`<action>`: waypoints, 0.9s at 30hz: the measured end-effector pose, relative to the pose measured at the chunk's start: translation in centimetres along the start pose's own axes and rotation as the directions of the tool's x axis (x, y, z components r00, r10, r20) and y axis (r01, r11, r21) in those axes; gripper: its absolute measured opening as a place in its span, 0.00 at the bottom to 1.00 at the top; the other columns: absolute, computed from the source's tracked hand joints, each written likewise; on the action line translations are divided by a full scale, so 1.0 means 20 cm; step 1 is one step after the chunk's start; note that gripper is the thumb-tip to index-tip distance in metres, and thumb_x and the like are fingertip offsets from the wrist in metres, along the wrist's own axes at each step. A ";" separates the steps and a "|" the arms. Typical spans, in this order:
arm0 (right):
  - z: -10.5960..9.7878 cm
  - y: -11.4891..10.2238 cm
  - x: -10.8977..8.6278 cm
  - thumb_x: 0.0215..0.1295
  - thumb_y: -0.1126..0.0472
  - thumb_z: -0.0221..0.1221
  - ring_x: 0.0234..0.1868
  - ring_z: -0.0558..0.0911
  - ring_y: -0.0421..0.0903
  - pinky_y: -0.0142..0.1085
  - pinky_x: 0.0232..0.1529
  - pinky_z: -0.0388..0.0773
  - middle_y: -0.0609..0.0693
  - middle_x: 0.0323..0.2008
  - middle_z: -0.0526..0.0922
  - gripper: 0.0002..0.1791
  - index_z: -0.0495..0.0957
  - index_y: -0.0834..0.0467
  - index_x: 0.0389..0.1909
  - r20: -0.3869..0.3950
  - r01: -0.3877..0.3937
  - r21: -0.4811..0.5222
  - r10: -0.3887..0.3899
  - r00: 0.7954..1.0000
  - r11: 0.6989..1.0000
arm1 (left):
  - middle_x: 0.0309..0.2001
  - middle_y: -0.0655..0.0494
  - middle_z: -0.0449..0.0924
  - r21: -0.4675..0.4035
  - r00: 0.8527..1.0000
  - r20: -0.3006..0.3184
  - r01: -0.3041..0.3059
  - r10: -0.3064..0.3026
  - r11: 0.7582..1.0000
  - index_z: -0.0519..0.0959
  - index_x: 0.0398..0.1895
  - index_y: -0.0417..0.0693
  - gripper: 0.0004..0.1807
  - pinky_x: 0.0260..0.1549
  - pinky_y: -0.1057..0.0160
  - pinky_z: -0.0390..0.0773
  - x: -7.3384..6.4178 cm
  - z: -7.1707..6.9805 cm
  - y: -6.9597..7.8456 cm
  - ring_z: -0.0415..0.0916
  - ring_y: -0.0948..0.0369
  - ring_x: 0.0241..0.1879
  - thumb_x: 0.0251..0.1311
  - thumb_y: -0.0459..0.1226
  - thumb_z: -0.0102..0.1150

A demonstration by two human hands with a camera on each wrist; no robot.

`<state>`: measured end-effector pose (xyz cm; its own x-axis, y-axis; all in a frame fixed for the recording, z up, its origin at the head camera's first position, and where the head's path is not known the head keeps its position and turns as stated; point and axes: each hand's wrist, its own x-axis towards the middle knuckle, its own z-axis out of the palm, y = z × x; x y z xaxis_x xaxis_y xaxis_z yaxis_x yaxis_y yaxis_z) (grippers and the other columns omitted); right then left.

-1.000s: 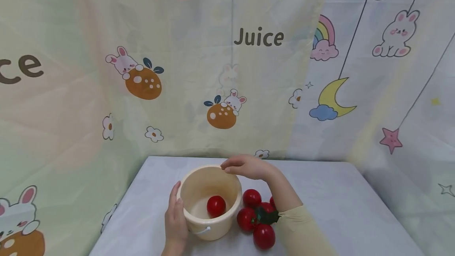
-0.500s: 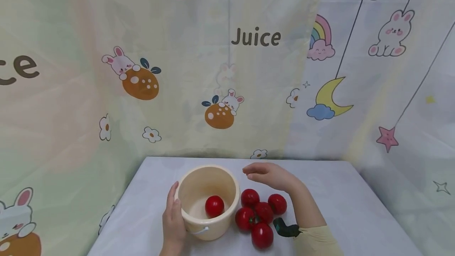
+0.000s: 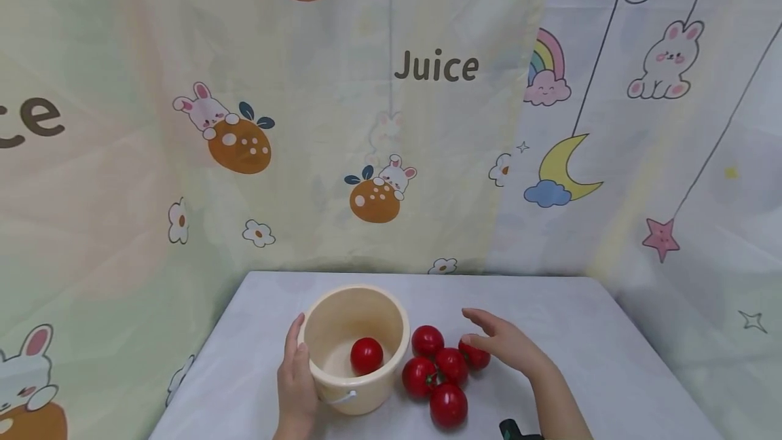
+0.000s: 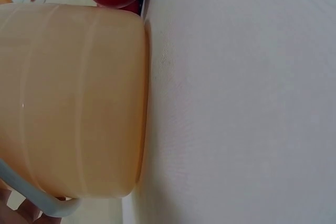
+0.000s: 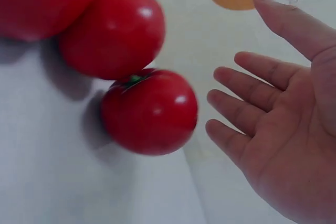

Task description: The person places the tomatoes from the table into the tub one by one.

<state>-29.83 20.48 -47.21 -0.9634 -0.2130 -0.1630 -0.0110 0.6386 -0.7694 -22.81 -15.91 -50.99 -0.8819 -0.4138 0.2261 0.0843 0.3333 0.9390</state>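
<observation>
Head view: cream bucket point(image 3: 370, 396), one tomato point(image 3: 366, 356) inside; left hand point(image 3: 296, 382) against its outer side, fingers extended rather than wrapped; five tomatoes point(image 3: 451, 366) alongside on white table point(image 3: 537, 297); right hand point(image 3: 512, 347) beside rightmost tomato point(image 3: 475, 358). Left wrist view: bucket wall smooth, seemingly stiff, light. Right wrist view: hand spread, holding nothing; rightmost tomato glossy, probably firm, slippery, best gripped round its middle

My right hand point(image 3: 506, 343) comprises four slender, tapering fingers point(image 5: 236, 109) and a broader thumb point(image 5: 294, 24); fine creases mark the finger joints and palm point(image 5: 294, 153). The visible right forearm point(image 3: 559, 399) is bare. Beside it, a black fitting point(image 3: 513, 430) with a small green mark is partly cropped. My left hand point(image 3: 296, 386) is ungloved.
</observation>
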 end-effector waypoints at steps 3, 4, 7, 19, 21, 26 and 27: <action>0.03 0.07 0.01 0.48 0.40 0.63 0.65 0.64 0.57 0.55 0.53 0.73 0.46 0.63 0.68 0.37 0.65 0.40 0.63 -0.010 -0.003 0.036 0.003 1.000 0.999 | 0.67 0.70 0.59 0.000 1.000 -0.003 -0.002 0.002 1.000 0.53 0.64 0.84 0.22 0.62 0.45 0.62 0.00 0.00 0.00 0.59 0.61 0.67 0.70 0.49 0.24; 0.04 0.09 0.01 0.49 0.42 0.63 0.65 0.64 0.57 0.54 0.53 0.73 0.47 0.63 0.68 0.37 0.64 0.41 0.63 -0.014 -0.007 0.044 0.008 1.000 0.999 | 0.67 0.70 0.58 0.000 1.000 -0.003 -0.001 0.001 1.000 0.53 0.64 0.84 0.22 0.62 0.45 0.62 0.00 0.00 0.00 0.59 0.61 0.67 0.70 0.49 0.24; 0.07 0.13 0.02 0.47 0.41 0.64 0.65 0.65 0.56 0.54 0.52 0.74 0.50 0.64 0.67 0.40 0.63 0.43 0.64 -0.035 -0.036 0.045 0.038 0.999 0.998 | 0.68 0.70 0.58 0.003 1.000 -0.004 0.002 -0.002 1.000 0.53 0.64 0.84 0.22 0.61 0.45 0.62 0.00 0.01 0.00 0.59 0.60 0.67 0.70 0.49 0.24; 0.16 0.29 0.04 0.37 0.33 0.65 0.63 0.65 0.61 0.58 0.53 0.70 0.58 0.64 0.66 0.53 0.58 0.46 0.67 -0.123 -0.144 0.056 0.150 0.981 0.988 | 0.68 0.69 0.58 -0.001 1.000 0.002 0.011 -0.011 1.000 0.53 0.64 0.85 0.22 0.61 0.45 0.63 0.00 0.01 -0.01 0.60 0.59 0.66 0.70 0.50 0.23; 0.17 0.31 0.04 0.36 0.33 0.65 0.63 0.66 0.60 0.59 0.52 0.70 0.57 0.63 0.67 0.53 0.58 0.46 0.67 -0.125 -0.151 0.057 0.157 0.980 0.987 | 0.68 0.68 0.58 0.000 1.000 0.001 0.011 -0.011 1.000 0.53 0.64 0.85 0.22 0.60 0.44 0.63 0.00 0.01 -0.01 0.60 0.59 0.66 0.70 0.50 0.23; 0.19 0.33 0.04 0.34 0.32 0.66 0.62 0.66 0.60 0.59 0.51 0.71 0.56 0.62 0.68 0.54 0.60 0.45 0.66 -0.141 -0.155 0.053 0.161 0.977 0.986 | 0.68 0.69 0.59 -0.005 1.000 -0.013 0.006 -0.007 1.000 0.53 0.64 0.85 0.22 0.61 0.44 0.63 0.00 0.01 -0.01 0.60 0.60 0.66 0.70 0.50 0.24; 0.19 0.33 0.04 0.33 0.32 0.66 0.62 0.66 0.60 0.59 0.51 0.71 0.57 0.62 0.68 0.54 0.60 0.45 0.66 -0.145 -0.157 0.051 0.163 0.976 0.986 | 0.67 0.70 0.59 -0.007 1.000 -0.015 0.005 -0.005 1.000 0.53 0.64 0.85 0.22 0.61 0.45 0.63 0.00 0.01 -0.01 0.60 0.60 0.66 0.70 0.50 0.24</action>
<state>-29.65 21.73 -54.86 -0.9809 0.0036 -0.1947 0.1541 0.6252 -0.7651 -22.98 -15.77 -51.32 -0.8753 -0.4279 0.2255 0.0837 0.3252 0.9419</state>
